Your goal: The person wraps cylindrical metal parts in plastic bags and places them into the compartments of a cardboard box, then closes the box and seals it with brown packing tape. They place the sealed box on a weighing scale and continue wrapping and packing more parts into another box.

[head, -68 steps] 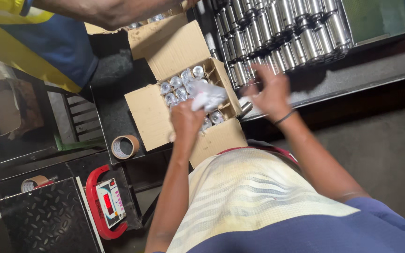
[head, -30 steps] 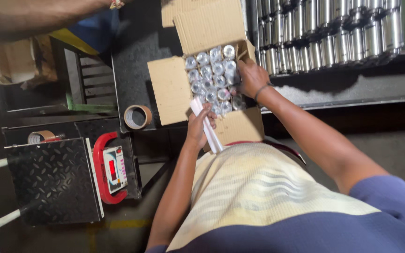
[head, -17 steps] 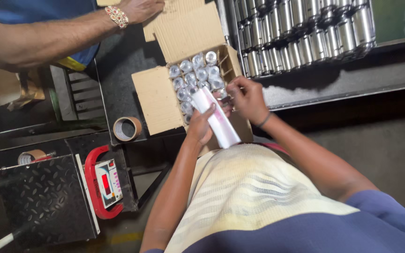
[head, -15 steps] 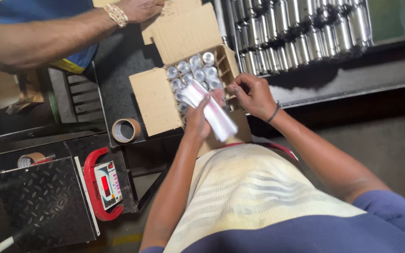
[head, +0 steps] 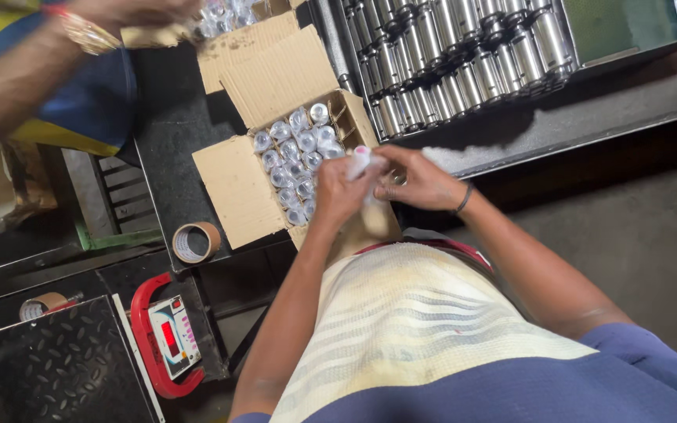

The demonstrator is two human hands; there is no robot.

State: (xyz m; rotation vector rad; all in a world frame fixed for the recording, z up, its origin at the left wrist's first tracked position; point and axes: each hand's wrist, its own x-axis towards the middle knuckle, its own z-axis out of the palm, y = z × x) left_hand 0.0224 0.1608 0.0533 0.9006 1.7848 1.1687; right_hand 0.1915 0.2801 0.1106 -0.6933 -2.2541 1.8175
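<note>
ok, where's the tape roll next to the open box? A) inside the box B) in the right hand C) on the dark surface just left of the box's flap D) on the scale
C: the tape roll lies on the dark surface beside the box flap, apart from both hands.

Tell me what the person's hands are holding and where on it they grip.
Both the left hand and the right hand hold a small white plastic-wrapped piece between them over the open carton, fingers closed around its lower part; the exact grip is blurred.
</note>
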